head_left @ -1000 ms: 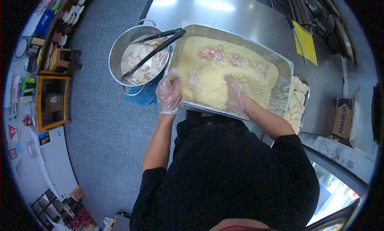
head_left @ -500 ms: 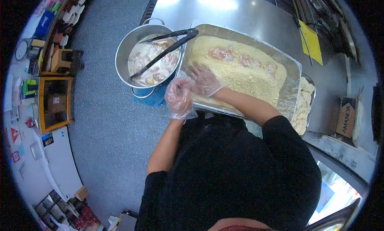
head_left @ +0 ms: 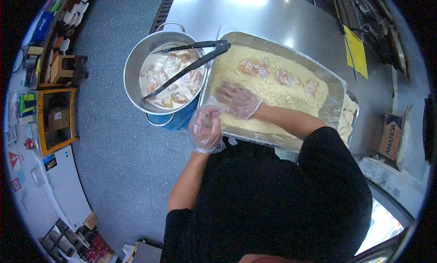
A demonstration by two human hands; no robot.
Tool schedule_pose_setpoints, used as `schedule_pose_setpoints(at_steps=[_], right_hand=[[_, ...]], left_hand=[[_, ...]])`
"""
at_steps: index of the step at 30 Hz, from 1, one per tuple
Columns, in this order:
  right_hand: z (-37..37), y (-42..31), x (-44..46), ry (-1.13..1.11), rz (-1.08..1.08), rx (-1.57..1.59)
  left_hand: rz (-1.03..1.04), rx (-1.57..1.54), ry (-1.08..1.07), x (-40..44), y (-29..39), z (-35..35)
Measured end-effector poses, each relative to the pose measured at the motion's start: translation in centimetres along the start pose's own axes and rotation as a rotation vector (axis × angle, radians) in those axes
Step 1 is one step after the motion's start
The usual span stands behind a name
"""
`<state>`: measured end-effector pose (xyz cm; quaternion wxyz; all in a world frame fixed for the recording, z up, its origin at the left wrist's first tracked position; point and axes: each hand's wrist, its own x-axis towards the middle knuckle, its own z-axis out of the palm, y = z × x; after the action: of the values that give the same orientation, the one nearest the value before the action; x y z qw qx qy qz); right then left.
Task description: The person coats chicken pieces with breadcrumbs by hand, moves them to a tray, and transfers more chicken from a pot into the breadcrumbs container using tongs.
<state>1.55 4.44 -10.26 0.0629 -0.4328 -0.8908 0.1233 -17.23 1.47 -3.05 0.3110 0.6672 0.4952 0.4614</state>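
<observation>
My right hand [head_left: 239, 99], in a clear plastic glove, lies palm down with its fingers stretched out on pale yellow flour [head_left: 291, 101]. That flour fills a metal tray [head_left: 277, 43]. My left hand [head_left: 207, 128], also gloved, is curled closed at the tray's near left corner, close to my right thumb; what it holds, if anything, is hidden. Several raw chicken pieces [head_left: 253, 68], partly floured, sit toward the tray's far side. Left of the tray, a metal pot [head_left: 132, 74] contains chicken in white liquid. Black-handled tongs [head_left: 189, 68] rest across the pot and the tray's corner.
Under the tray is a steel table [head_left: 255, 15]. Another tray of coated pieces [head_left: 347, 119] stands at the right, partly covered. A blue container [head_left: 180, 119] is below the pot. Further right are a yellow cloth [head_left: 356, 51] and a cardboard box [head_left: 391, 136].
The view has shifted slightly. My right hand stays on the flour with its fingers a little closer together. My left hand remains curled beside it.
</observation>
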Motion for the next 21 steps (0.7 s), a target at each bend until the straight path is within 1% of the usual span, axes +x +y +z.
schedule_pose_setpoints(at_steps=[1,2,3,5,6,7,9,10,11,13,14,16,17,19,21], right_hand=[[0.2,0.5,0.2,-0.003,-0.025,-0.028],[0.6,-0.3,-0.4,-0.012,-0.038,-0.043],[0.8,-0.8,-0.8,-0.017,-0.024,-0.036],[0.0,-0.2,-0.4,-0.065,-0.030,-0.045],[0.2,-0.5,-0.4,-0.039,0.013,0.012],[0.0,-1.0,-0.7,-0.042,0.004,0.001],[-0.2,-1.4,-1.5,-0.117,-0.010,0.071],[0.2,-1.0,-1.2,-0.120,-0.038,0.085],[0.4,-0.8,-1.0,-0.127,-0.038,0.092],[0.8,-0.6,-1.1,-0.164,-0.044,0.042],[1.2,-0.9,-1.5,-0.170,-0.032,0.060],[1.2,-0.6,-1.5,-0.114,-0.071,0.062],[0.8,-0.3,-1.3,-0.107,-0.081,0.040],[-0.5,-1.0,-2.3,-0.142,-0.042,0.091],[-1.4,-0.5,-3.2,-0.197,-0.035,0.098]], left_hand=[[0.024,0.006,0.010,-0.1,0.6,-0.2],[0.032,0.067,-0.016,-0.1,1.1,-0.6],[0.027,0.062,-0.030,-0.5,1.1,-0.7],[-0.013,-0.046,-0.015,-0.3,0.6,-0.3],[-0.007,-0.035,-0.030,-0.4,0.3,-0.4],[-0.005,-0.040,-0.017,-0.4,0.1,-0.5],[0.005,-0.103,0.004,-0.6,-0.3,-0.2],[-0.052,-0.155,-0.008,-1.0,-0.6,0.0],[-0.061,-0.154,-0.010,-1.1,-0.9,0.1],[-0.008,-0.130,-0.008,-1.0,-0.6,0.1],[-0.021,-0.128,-0.026,-1.1,-0.3,-0.1],[0.122,-0.012,0.009,0.0,0.3,-0.2],[0.138,-0.015,0.028,0.3,0.3,-0.2],[0.041,-0.036,-0.054,0.3,0.6,-0.6],[0.052,-0.041,-0.017,0.2,0.2,-0.4]])
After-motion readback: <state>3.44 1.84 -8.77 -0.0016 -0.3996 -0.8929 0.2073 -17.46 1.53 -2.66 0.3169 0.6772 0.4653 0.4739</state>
